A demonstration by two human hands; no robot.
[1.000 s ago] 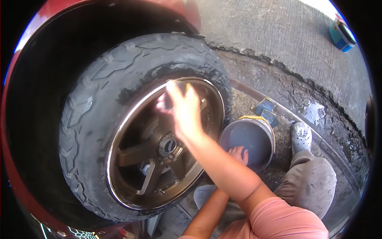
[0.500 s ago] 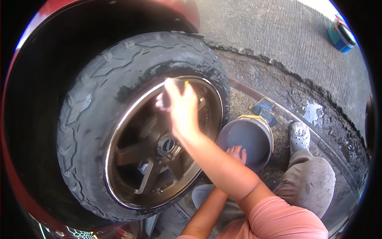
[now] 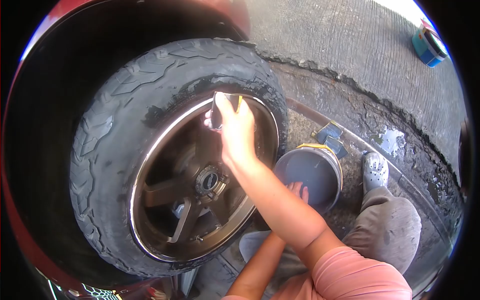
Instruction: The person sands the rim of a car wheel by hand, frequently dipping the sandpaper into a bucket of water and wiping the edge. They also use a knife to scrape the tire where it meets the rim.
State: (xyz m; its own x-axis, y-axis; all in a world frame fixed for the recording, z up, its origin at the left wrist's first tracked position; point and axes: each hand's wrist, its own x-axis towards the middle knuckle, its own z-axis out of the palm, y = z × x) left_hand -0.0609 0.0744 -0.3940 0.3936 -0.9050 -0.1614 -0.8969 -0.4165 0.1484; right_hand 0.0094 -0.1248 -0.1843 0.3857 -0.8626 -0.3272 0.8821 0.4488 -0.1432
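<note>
A dark pad (image 3: 217,116) with a yellow edge is pinched in my right hand (image 3: 236,125), at the top of the bronze wheel rim (image 3: 270,116). Around the rim is a large grey tire (image 3: 117,150) with damp dark patches beside the rim's upper edge. Lower down, my left hand (image 3: 298,190) lies at the near side of a grey bucket (image 3: 336,196), fingers stretched out and holding nothing. Part of that hand is hidden by my right arm. Cloudy grey liquid seems to fill the bucket.
Blue-grey pieces (image 3: 330,131) with yellow edges lie beyond the bucket. My foot in a grey clog (image 3: 375,171) is to its right. A blue and teal tub (image 3: 429,47) stands far right on ridged concrete (image 3: 340,37). Red bodywork (image 3: 235,15) arches over the tire.
My right hand has shifted slightly right, and the pad in it shows more sharply. My left hand has stayed at the bucket.
</note>
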